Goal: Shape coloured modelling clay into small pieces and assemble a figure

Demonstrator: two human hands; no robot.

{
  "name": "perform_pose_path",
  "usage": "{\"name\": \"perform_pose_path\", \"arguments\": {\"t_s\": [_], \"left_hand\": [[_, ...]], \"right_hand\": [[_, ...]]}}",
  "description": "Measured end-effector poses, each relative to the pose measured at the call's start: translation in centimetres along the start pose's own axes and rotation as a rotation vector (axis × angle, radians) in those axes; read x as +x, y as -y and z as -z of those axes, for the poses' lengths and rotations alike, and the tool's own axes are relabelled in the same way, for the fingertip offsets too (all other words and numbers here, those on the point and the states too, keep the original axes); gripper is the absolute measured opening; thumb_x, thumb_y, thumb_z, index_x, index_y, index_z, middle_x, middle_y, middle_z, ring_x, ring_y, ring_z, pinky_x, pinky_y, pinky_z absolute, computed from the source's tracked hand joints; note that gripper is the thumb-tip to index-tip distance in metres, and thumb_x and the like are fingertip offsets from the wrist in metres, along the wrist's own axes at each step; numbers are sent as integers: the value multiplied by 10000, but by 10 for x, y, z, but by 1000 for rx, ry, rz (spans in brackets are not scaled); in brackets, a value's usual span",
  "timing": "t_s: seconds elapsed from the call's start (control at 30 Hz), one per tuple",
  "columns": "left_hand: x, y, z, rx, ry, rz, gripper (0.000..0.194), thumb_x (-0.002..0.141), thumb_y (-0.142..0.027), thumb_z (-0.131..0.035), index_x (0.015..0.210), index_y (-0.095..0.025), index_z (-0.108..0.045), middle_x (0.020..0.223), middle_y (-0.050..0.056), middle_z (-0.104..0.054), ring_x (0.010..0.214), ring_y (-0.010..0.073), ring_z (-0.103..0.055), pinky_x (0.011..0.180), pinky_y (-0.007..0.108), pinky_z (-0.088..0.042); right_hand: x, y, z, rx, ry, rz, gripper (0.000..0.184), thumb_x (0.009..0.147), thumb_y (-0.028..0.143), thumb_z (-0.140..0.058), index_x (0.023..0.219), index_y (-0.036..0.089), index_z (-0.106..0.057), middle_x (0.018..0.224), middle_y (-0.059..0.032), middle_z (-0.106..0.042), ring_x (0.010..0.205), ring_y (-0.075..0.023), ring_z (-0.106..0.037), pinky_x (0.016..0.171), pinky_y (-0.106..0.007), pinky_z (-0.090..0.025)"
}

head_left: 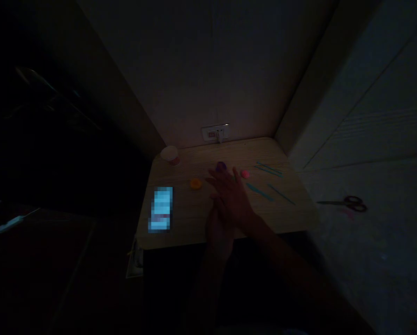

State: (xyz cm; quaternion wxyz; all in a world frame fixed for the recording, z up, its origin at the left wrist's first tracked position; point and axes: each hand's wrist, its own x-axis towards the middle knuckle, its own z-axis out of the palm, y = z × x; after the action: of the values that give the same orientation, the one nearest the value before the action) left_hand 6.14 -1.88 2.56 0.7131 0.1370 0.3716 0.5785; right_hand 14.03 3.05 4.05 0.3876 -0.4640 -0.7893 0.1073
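Observation:
Over the low wooden table [180,209], my right hand [232,195] lies across my left hand [219,232], palm to palm. The right fingers stretch out flat and slightly apart. Most of the left fingers are covered, and whatever may be between the palms is hidden. Just beyond the fingertips sits a purple lump [221,166]. A small pink lump [245,174] rests to their right, and an orange ring-like piece [195,184] to their left. Thin teal sticks [269,168], a flat teal modelling knife [260,191] and another teal stick [281,194] lie on the right.
A lit phone [161,209] lies at the table's left, with a paper cup [170,155] behind it. Scissors [348,203] are on the floor to the right. A wall socket [215,133] holds a plug behind the table. The room is very dark.

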Motion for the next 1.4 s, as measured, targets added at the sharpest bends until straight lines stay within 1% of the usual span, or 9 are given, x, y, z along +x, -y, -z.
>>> {"name": "perform_pose_path", "arguments": {"t_s": [0.17, 0.27, 0.37, 0.53, 0.73, 0.87, 1.1, 1.27, 1.4], "left_hand": [[-3, -12, 12, 73, 53, -58, 318, 760, -299, -873, 1038, -183, -772, 1137, 94, -784, 1132, 254, -727, 1058, 396, -563], [8, -24, 21, 136, 21, -165, 375, 673, -320, -951, 965, -180, -760, 1011, 62, -783, 964, 200, -741, 968, 370, -595], [24, -38, 30, 287, -34, -315, 392, 596, -277, -976, 904, -190, -750, 923, 26, -759, 860, 165, -708, 858, 317, -597], [37, -49, 43, 581, -46, -436, 354, 563, -179, -934, 859, -199, -740, 893, 9, -727, 848, 170, -678, 811, 287, -564], [44, -40, 53, 804, 59, -577, 235, 699, -258, -874, 890, -206, -746, 942, 34, -741, 915, 199, -700, 871, 324, -573], [48, -39, 60, 990, 134, -592, 231, 775, -281, -830, 988, -209, -776, 1029, 59, -784, 990, 226, -720, 958, 383, -562], [55, -36, 68, 897, 201, -637, 183, 801, -277, -815, 931, -200, -712, 1103, 80, -736, 1061, 227, -708, 965, 386, -583], [58, -32, 70, 768, 115, -548, 330, 823, -320, -820, 1094, -206, -670, 1130, 86, -765, 1058, 218, -733, 966, 382, -590], [56, -34, 70, 784, 123, -506, 298, 879, -373, -783, 1107, -206, -689, 1192, 102, -776, 1119, 236, -732, 1023, 410, -570]], "right_hand": [[-11, -24, 11, 20, -268, -147, 348, 1064, 336, -427, 1284, 195, -658, 1295, -149, -727, 1255, -319, -629, 1171, -597, -407], [-24, -32, 17, 98, -364, -217, 310, 1065, 376, -439, 1177, 207, -673, 1130, -139, -755, 1115, -300, -687, 1058, -531, -513], [-38, -42, 24, 139, -353, -279, 269, 1055, 369, -466, 1065, 220, -689, 1042, -114, -763, 1020, -280, -719, 942, -467, -562], [-61, -53, 36, 117, -290, -318, 236, 1033, 331, -515, 959, 215, -706, 928, -82, -761, 888, -250, -717, 815, -395, -558], [-80, -54, 38, 116, -268, -326, 225, 1036, 316, -519, 942, 217, -697, 901, -71, -755, 854, -236, -714, 794, -366, -546], [-85, -58, 35, 107, -235, -344, 234, 1032, 330, -521, 906, 227, -690, 870, -66, -748, 818, -236, -709, 763, -357, -537], [-86, -60, 34, 121, -175, -365, 243, 1031, 332, -520, 898, 227, -695, 873, -70, -754, 812, -235, -707, 766, -357, -531], [-87, -59, 34, 126, -139, -365, 236, 1027, 325, -526, 908, 224, -703, 892, -66, -764, 830, -236, -716, 786, -354, -531], [-87, -61, 32, 117, -145, -356, 229, 1021, 317, -527, 899, 225, -697, 885, -67, -765, 834, -239, -722, 782, -354, -530]]}}
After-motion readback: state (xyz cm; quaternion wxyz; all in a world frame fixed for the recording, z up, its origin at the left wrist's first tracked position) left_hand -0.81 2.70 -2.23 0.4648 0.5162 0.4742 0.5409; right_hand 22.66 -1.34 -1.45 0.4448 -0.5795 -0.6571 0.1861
